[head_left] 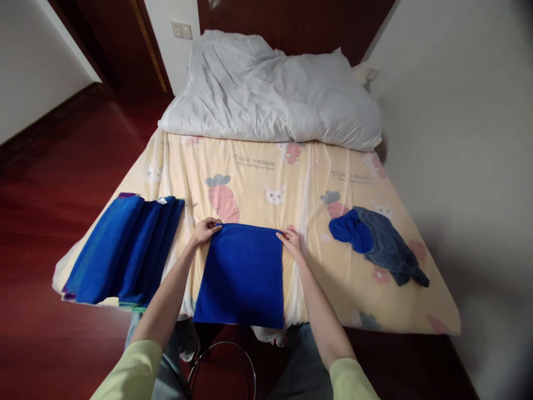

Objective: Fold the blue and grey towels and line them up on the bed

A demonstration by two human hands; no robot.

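A blue cloth (pixel 244 275) lies flat at the front edge of the bed, its near end reaching the edge. My left hand (pixel 207 229) pinches its far left corner, and my right hand (pixel 290 241) pinches the far right corner. Left of my left arm, several folded blue cloths (pixel 129 244) overlap in a row, with purple and green edges showing. On the right side of the bed, a crumpled blue cloth (pixel 353 229) touches a crumpled grey-blue cloth (pixel 389 247).
The bed has a yellow sheet (pixel 250 189) with carrot and rabbit prints. A bunched white quilt (pixel 270 94) lies at its far end. Below the front edge is a round metal frame (pixel 222 343). A wall (pixel 458 139) stands on the right.
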